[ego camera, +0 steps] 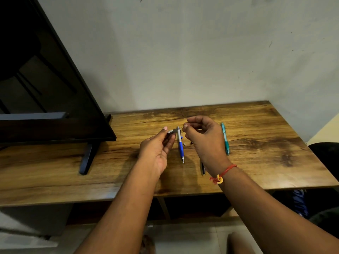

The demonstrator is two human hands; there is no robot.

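My left hand point(157, 147) pinches a small grey case point(172, 132) between thumb and fingers, above the wooden table point(256, 143). Close to its right, my right hand point(203, 136) pinches a thin dark lead point(180, 127) whose tip points at the case's end. Beneath the hands a grey pencil with a blue grip point(180, 145) lies on the table, tip toward me. Small loose parts, one blue point(181, 137) and one grey point(184, 144), lie beside it.
A teal pen point(225, 139) lies right of my right hand. A dark pen point(202, 168) shows partly under my right wrist. A black monitor on a stand point(88, 156) fills the table's left side. The wall is right behind the table.
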